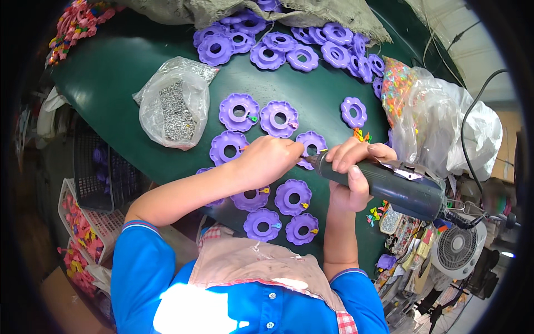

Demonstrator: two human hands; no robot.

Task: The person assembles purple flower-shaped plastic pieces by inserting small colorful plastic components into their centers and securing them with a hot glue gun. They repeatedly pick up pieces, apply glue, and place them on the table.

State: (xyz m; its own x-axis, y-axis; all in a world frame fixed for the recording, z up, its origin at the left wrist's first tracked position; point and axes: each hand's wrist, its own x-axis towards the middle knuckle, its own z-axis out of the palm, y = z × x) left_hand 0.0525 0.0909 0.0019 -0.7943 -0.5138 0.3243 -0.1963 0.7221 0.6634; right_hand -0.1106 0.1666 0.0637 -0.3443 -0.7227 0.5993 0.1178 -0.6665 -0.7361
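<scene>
My right hand [351, 172] is wrapped round a dark electric screwdriver [392, 189], which lies nearly level with its bit pointing left. At that tip, the fingers of my left hand [272, 160] are pinched together over a purple flower-shaped ring [307, 137]. Whatever sits between those fingertips is too small and too hidden to name. Around my hands lie several more purple rings [226, 113], most with one small coloured plastic piece [253, 118] at the hole's edge. My left forearm partly covers some of them.
A clear bag of small silvery metal parts [178, 114] stands at left. Purple rings [217, 49] are heaped at the back. Bags with colourful pieces [396, 83] are at right, near loose pieces [361, 135]. A fan [458, 245] and crates [100, 222] flank the green table [111, 100].
</scene>
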